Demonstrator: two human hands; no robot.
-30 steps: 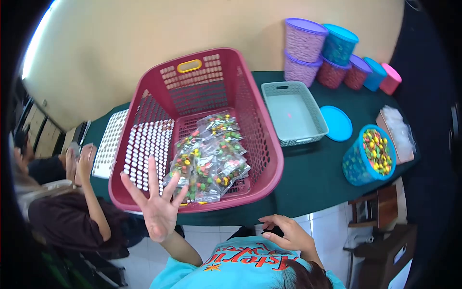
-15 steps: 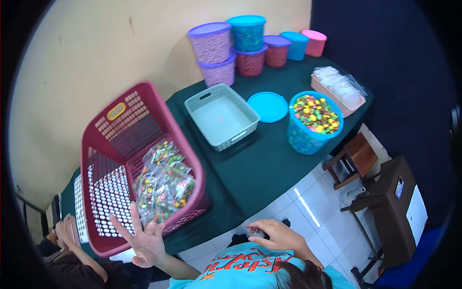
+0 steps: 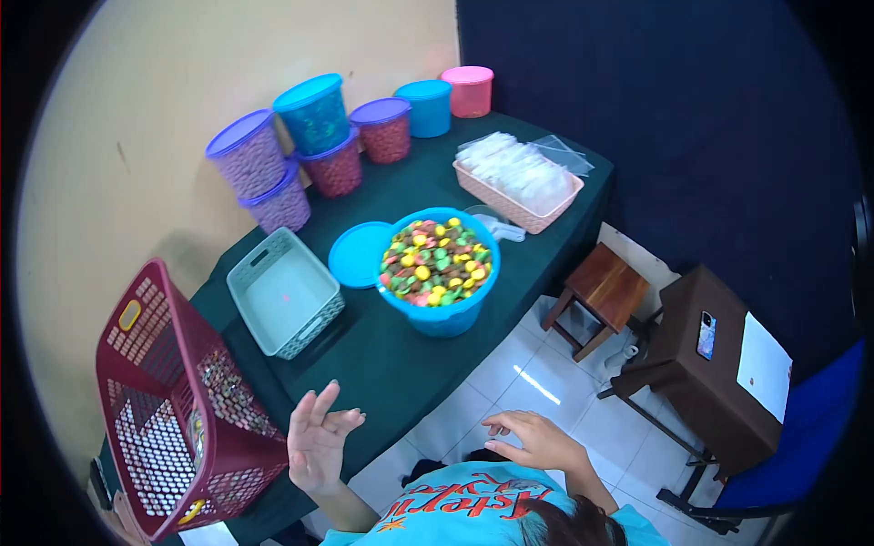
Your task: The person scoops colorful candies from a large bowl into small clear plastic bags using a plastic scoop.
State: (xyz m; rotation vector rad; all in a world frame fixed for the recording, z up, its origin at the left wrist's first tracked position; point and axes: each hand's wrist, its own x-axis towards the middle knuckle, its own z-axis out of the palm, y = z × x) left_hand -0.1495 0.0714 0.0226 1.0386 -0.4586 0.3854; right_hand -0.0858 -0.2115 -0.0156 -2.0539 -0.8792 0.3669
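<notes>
My left hand [image 3: 319,439] is raised with fingers apart, beside the maroon laundry basket [image 3: 241,478], and holds nothing. My right hand [image 3: 535,439] hovers over the floor in front of my shirt, its fingers loosely bent and nothing in them. A blue tub [image 3: 444,320] near the table's front edge is full of colourful candies [image 3: 437,264]. Its blue lid [image 3: 358,255] lies just left of it. Farther left is a grey-green tray [image 3: 284,291] with one small pink spot inside. Candy packets show only partly through the basket's side.
Lidded tubs [image 3: 332,136] stand along the back of the green-covered table [image 3: 401,373]. A pink basket [image 3: 537,218] of clear plastic bags sits at the right, with a white scoop-like item [image 3: 503,229] beside it. A wooden stool [image 3: 601,287] and a brown-covered desk [image 3: 674,364] stand right.
My view has swung right, so the table things sit farther left. My left hand has moved away from over the basket's edge to its right side. Both hands stay unloaded.
</notes>
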